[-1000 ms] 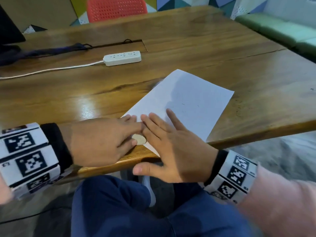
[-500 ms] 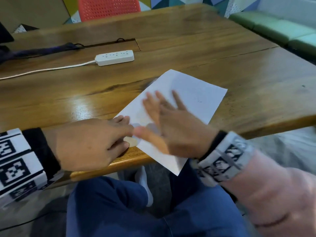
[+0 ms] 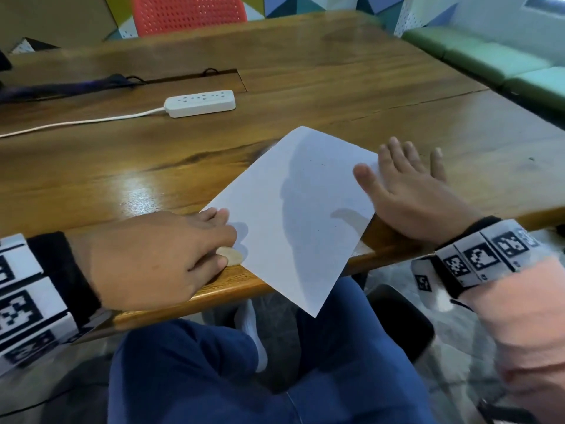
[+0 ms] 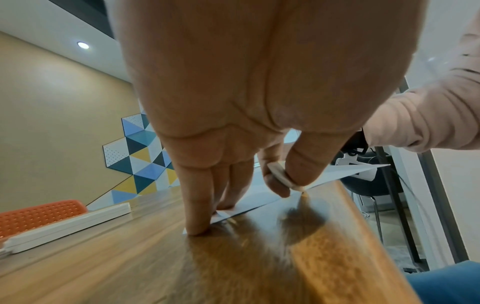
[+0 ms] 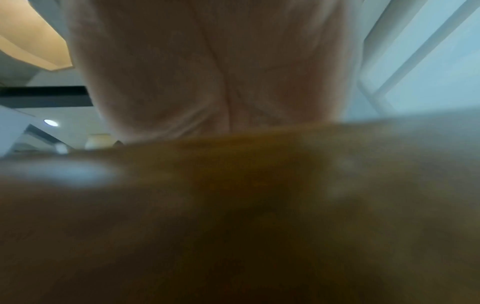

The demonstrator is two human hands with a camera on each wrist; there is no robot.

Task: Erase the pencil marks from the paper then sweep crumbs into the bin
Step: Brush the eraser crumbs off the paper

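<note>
A white sheet of paper [image 3: 293, 209] lies slanted on the wooden table [image 3: 336, 96], its near corner hanging over the front edge. My left hand [image 3: 171, 255] sits at the sheet's left corner, fingertips [image 4: 197, 228] pressing the paper's edge [image 4: 259, 197] down. Its thumb and forefinger pinch a small round beige eraser [image 3: 230, 255] [image 4: 279, 174]. My right hand [image 3: 409, 191] lies flat and open at the sheet's right edge, fingers spread over the table. The right wrist view is blurred: only the palm [image 5: 213, 72] and the tabletop [image 5: 233, 205] show. No bin is in view.
A white power strip [image 3: 200, 103] with its cord lies at the back left of the table. Dark cables [image 3: 70, 87] run along a slot behind it. A red chair [image 3: 189, 12] stands beyond the far edge and green cushions [image 3: 504, 65] at the right.
My right hand has swept across the paper from its near left corner, beside my left hand, to the right edge. The left hand has stayed with the eraser.
</note>
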